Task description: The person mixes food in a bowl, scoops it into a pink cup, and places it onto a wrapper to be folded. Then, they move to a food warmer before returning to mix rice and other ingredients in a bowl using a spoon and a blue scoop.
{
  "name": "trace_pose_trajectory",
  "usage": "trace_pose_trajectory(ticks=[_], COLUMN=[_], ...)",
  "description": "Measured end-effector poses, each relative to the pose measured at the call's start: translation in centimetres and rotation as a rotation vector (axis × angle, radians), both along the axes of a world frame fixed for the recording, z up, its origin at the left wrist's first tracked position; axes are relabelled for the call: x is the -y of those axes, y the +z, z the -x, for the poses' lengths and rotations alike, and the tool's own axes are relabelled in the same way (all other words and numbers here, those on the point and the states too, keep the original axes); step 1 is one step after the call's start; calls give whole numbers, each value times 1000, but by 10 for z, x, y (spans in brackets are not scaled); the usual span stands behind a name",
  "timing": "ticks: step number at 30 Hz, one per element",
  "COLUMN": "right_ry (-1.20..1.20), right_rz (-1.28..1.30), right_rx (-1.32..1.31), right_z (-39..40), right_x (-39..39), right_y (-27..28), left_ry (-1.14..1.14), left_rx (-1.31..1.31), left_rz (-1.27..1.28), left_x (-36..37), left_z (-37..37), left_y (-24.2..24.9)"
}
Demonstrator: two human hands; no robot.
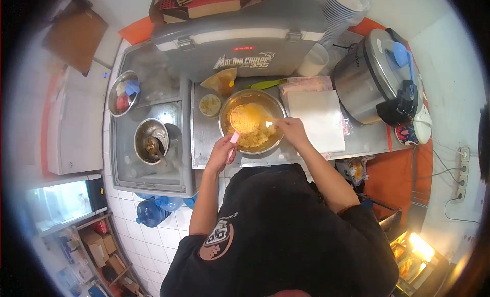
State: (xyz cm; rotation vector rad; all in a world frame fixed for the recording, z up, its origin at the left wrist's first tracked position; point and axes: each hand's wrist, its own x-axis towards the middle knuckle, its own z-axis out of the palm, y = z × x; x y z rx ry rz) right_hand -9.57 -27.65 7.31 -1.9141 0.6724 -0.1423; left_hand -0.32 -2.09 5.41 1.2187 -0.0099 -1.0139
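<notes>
A large metal bowl (279, 138) on the metal counter holds yellow, crumbly food (256, 139). My left hand (223, 151) is closed around the pink handle (234, 138) of a round strainer or scoop, whose head lies over the bowl with yellow food in it. At the bowl's right rim, my right hand (293, 131) is closed on the handle end of a yellowish, translucent utensil (260, 115) that reaches over the strainer; its shape is blurred. A small tub (210, 105) and a bag of orange contents (225, 82) are beside the bowl.
Behind the bowl is a grey cooler box (245, 54). White paper sheets (316, 121) and a large steel cooker (365, 77) are on the right. Two metal bowls (139, 124) (115, 95) sit on the grey unit at left. Blue water bottles (149, 212) are on the floor.
</notes>
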Motion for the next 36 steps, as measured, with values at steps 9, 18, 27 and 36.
trace_pose_trajectory(ticks=[9, 18, 27, 36], right_ry=[21, -389, -573, -499], right_rz=[369, 71, -62, -150], right_rx=[-19, 13, -57, -48], right_z=[-1, 63, 190, 236], right_x=[0, 96, 208, 258], right_y=[-42, -33, -46, -71], left_ry=[144, -3, -20, -372], left_rx=[80, -63, -318, 1410], left_rz=[33, 149, 164, -591], left_x=[5, 99, 213, 247], left_z=[9, 68, 131, 159], left_y=[3, 18, -32, -66])
